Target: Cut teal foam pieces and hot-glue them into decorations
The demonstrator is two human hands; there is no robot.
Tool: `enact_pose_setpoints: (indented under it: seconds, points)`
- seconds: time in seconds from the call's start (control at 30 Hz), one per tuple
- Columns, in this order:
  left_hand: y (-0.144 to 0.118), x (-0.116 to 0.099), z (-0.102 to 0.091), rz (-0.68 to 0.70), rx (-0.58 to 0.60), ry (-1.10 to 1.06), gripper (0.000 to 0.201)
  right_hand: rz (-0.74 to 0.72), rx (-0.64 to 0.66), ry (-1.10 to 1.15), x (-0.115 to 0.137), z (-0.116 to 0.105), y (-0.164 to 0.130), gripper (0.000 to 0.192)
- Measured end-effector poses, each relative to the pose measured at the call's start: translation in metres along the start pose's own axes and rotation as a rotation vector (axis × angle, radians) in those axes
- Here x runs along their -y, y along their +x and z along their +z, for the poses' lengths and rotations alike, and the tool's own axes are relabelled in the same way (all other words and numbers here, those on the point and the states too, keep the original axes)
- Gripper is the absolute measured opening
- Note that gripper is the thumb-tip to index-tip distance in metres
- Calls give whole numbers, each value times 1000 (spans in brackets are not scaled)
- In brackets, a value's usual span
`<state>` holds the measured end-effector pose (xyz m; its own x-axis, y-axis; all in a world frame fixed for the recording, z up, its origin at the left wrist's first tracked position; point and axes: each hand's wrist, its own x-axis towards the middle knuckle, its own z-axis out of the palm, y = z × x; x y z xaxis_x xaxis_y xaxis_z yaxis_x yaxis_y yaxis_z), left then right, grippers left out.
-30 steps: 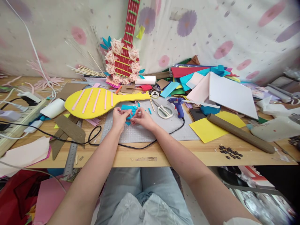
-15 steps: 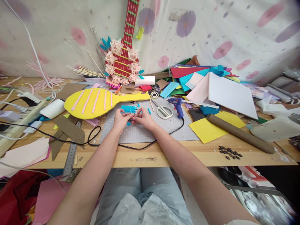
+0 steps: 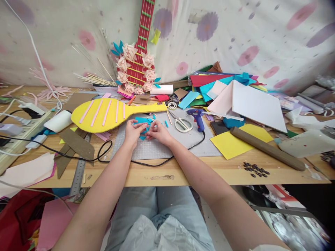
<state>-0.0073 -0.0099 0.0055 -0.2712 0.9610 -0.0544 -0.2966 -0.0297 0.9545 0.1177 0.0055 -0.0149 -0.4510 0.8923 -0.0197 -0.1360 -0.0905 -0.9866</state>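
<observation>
- Left hand [image 3: 132, 131] and right hand [image 3: 159, 133]: fingertips pinch a small turquoise foam piece [image 3: 143, 122] between them.
- Foam piece: held over the grey gridded cutting mat [image 3: 167, 146], just beside the flat yellow guitar-shaped cutout [image 3: 104, 113].
- White-handled scissors [image 3: 183, 123] and blue glue gun [image 3: 198, 118]: lie nearby.

The near half of the grey cutting mat [image 3: 162, 150] lies bare — open passage there, crossed only by the black cord [image 3: 146, 163]. Far left the yellow paddle shape [image 3: 104, 113] blocks; to the right scissors [image 3: 181, 123] and glue gun [image 3: 197, 118] crowd in. The near tabletop [image 3: 183, 172] edge is open.
</observation>
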Motion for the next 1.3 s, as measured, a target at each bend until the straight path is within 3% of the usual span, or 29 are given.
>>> enact_pose_setpoints:
  seconds: [0.13, 0.37, 0.5, 0.57, 0.63, 0.8, 0.93, 1.13, 1.3]
  points:
    - [4, 4, -3, 21, -55, -20, 54, -74, -69, -49, -2, 3, 0, 43]
    - [7, 11, -4, 147, 32, 56, 46, -89, -162, -161, 9, -5, 2, 39]
    - [10, 13, -7, 353, 33, 262, 33, -121, -463, -454, 25, -35, 0, 34]
    - [13, 13, -10, 396, -23, 360, 22, -98, -637, -718, 31, -51, -2, 34]
    - [15, 13, -14, 403, -98, 412, 22, -9, -707, -899, 34, -63, -4, 32]
    - [14, 11, -16, 449, -98, 522, 38, 168, -658, -1051, 32, -68, -4, 32]
    - [10, 9, -15, 487, -90, 606, 39, 131, -649, -1058, 31, -70, -3, 24]
    - [13, 8, -18, 457, -169, 463, 37, 68, -776, -1018, 35, -81, -2, 28]
    - [10, 0, -19, 475, -185, 522, 32, 103, -676, -1000, 37, -82, -2, 36]
